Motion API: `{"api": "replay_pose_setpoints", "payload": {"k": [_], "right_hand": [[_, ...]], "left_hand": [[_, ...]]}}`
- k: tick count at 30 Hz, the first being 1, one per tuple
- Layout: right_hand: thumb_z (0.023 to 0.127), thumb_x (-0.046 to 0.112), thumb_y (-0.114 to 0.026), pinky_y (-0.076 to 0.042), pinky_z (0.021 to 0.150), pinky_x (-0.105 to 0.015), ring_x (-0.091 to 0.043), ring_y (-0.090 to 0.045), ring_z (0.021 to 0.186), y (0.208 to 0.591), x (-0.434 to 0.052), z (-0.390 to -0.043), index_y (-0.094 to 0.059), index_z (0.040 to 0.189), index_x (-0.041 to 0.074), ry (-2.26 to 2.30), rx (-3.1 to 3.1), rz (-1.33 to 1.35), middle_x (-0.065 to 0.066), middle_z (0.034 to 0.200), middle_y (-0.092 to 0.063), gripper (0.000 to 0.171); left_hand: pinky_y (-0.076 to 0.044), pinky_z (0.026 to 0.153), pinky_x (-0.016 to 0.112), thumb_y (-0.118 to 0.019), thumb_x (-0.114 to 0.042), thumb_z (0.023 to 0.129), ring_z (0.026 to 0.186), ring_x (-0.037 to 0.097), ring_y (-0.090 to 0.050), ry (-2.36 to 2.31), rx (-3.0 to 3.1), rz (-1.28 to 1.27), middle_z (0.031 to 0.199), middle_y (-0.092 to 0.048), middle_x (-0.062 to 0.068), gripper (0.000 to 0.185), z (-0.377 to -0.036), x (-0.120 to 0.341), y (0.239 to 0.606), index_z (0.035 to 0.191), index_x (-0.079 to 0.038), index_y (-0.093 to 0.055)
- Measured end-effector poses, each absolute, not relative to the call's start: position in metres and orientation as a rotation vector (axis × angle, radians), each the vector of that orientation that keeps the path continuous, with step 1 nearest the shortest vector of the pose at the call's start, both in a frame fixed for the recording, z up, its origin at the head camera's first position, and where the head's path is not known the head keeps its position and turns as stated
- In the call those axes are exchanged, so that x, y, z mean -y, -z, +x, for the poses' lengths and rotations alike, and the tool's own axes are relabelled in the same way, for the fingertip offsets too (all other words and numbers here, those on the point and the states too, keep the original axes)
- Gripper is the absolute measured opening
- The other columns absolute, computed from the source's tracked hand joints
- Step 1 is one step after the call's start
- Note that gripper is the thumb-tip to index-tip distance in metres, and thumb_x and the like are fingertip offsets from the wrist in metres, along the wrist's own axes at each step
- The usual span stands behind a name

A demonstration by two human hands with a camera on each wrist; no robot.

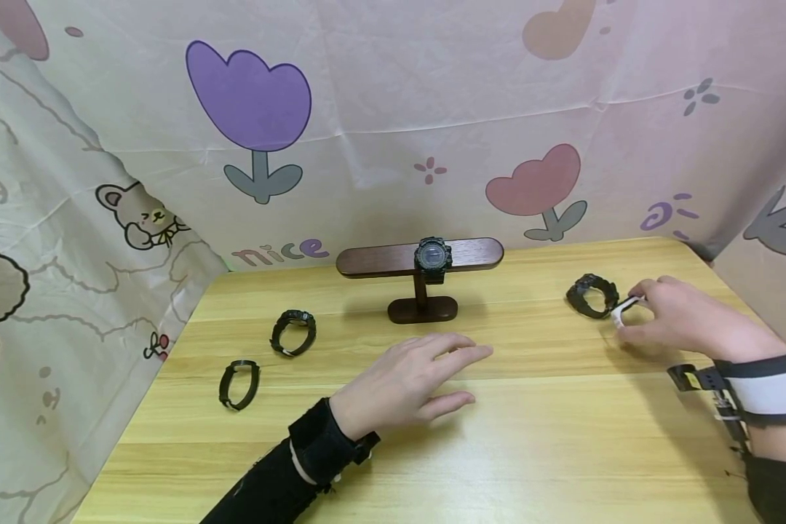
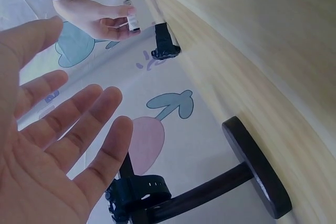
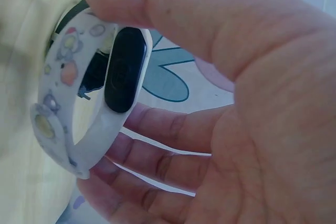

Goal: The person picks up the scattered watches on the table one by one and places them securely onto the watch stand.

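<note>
Currently, the right hand [image 1: 694, 316] pinches a white, print-patterned wristband [image 3: 58, 87] beside a looped black watch [image 1: 592, 281], while the left hand [image 1: 406, 382] hovers, fingers extended.

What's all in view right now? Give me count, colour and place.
Table: one, pale wood, middle and foreground
Cloth: one, pale with coloured prints, behind the table and at its sides
Stand: one, dark brown, table's back centre
Mounted watch: one, black, on the stand's bar
Left watch: one, black, table's left
Slim wristband: one, black, in front of the left watch
White wristband: one, white with dark face, held at the right
Right watch: one, black, beside the white wristband
Sleeves: two, black, forearms
Wrist straps: two, left black, right white and black
Left hand: one, bare, before the stand
Right hand: one, bare, holding the white wristband
</note>
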State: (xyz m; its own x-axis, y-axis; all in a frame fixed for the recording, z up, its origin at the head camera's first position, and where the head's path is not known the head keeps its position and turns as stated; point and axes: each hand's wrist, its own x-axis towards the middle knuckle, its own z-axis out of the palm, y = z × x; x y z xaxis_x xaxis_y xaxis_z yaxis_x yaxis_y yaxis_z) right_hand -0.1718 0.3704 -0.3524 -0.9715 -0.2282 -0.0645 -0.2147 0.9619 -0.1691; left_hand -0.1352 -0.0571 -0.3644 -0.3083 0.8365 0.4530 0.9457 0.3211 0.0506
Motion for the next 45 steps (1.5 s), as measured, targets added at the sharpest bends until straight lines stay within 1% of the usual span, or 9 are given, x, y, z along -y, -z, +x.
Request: {"api": "replay_pose_setpoints", "payload": {"k": [4,11,18,25,28,34,37,41,45], "right_hand": [[0.085,0.036,-0.088,-0.056,0.085,-0.069,-0.05,-0.068,0.097,0.35,-0.369,-0.171,-0.054,0.131,-0.026,0.251,-3.048,-0.342,-0.046,0.115,-0.062,0.084],[0.085,0.034,-0.089,-0.054,0.09,-0.07,-0.052,-0.066,0.105,0.346,-0.363,-0.169,-0.056,0.132,-0.023,0.256,-3.081,-0.368,-0.044,0.12,-0.062,0.081],[0.084,0.032,-0.089,-0.05,0.096,-0.074,-0.056,-0.061,0.115,0.342,-0.356,-0.166,-0.056,0.136,-0.019,0.301,-3.112,-0.384,-0.045,0.129,-0.06,0.08],[0.083,0.026,-0.091,-0.045,0.102,-0.076,-0.058,-0.057,0.122,0.341,-0.348,-0.168,-0.055,0.14,-0.016,0.381,-3.171,-0.451,-0.043,0.135,-0.058,0.079],[0.081,0.024,-0.093,-0.045,0.101,-0.075,-0.056,-0.057,0.122,0.341,-0.345,-0.169,-0.055,0.142,-0.013,0.43,-3.195,-0.465,-0.041,0.136,-0.058,0.081],[0.075,0.02,-0.097,-0.051,0.09,-0.065,-0.044,-0.062,0.106,0.34,-0.338,-0.169,-0.059,0.14,-0.008,0.523,-3.285,-0.52,-0.033,0.123,-0.063,0.08],[0.075,0.019,-0.096,-0.05,0.088,-0.06,-0.04,-0.061,0.103,0.34,-0.334,-0.168,-0.061,0.138,-0.006,0.549,-3.326,-0.53,-0.027,0.117,-0.064,0.076],[0.075,0.017,-0.095,-0.045,0.086,-0.049,-0.032,-0.056,0.099,0.34,-0.329,-0.167,-0.063,0.136,-0.004,0.579,-3.38,-0.562,-0.018,0.108,-0.063,0.072],[0.069,0.01,-0.098,-0.043,0.088,-0.035,-0.03,-0.058,0.101,0.34,-0.327,-0.166,-0.063,0.137,-0.002,0.637,-3.426,-0.657,-0.018,0.112,-0.065,0.077]], "left_hand": [[-0.056,0.108,0.025,-0.078,-0.035,0.1,0.123,0.016,-0.069,0.435,2.228,-1.59,0.135,-0.07,0.005,0.059,-0.136,0.058,0.365,0.151,-0.01,-0.058],[-0.056,0.108,0.026,-0.078,-0.034,0.1,0.125,0.016,-0.068,0.433,2.232,-1.587,0.134,-0.07,0.005,0.058,-0.136,0.059,0.365,0.15,-0.01,-0.059],[-0.057,0.103,0.023,-0.08,-0.025,0.097,0.119,0.015,-0.069,0.439,2.213,-1.593,0.132,-0.071,0.005,0.056,-0.137,0.058,0.365,0.147,-0.01,-0.061],[-0.057,0.104,0.022,-0.08,-0.023,0.096,0.117,0.015,-0.07,0.429,2.192,-1.59,0.132,-0.071,0.006,0.057,-0.139,0.059,0.366,0.147,-0.008,-0.06],[-0.057,0.103,0.022,-0.079,-0.022,0.096,0.118,0.015,-0.07,0.431,2.201,-1.581,0.133,-0.07,0.006,0.056,-0.14,0.06,0.365,0.147,-0.008,-0.06],[-0.058,0.101,0.024,-0.078,-0.022,0.098,0.118,0.015,-0.07,0.454,2.239,-1.566,0.135,-0.069,0.005,0.055,-0.14,0.061,0.364,0.148,-0.01,-0.06],[-0.059,0.1,0.025,-0.079,-0.022,0.097,0.117,0.015,-0.071,0.456,2.241,-1.563,0.135,-0.069,0.005,0.055,-0.14,0.061,0.363,0.147,-0.01,-0.06],[-0.06,0.097,0.025,-0.078,-0.021,0.097,0.115,0.015,-0.071,0.462,2.238,-1.564,0.135,-0.069,0.006,0.054,-0.141,0.062,0.363,0.147,-0.009,-0.06],[-0.061,0.094,0.026,-0.077,-0.021,0.098,0.113,0.015,-0.072,0.469,2.237,-1.565,0.136,-0.069,0.006,0.054,-0.142,0.063,0.362,0.147,-0.009,-0.06]]}}
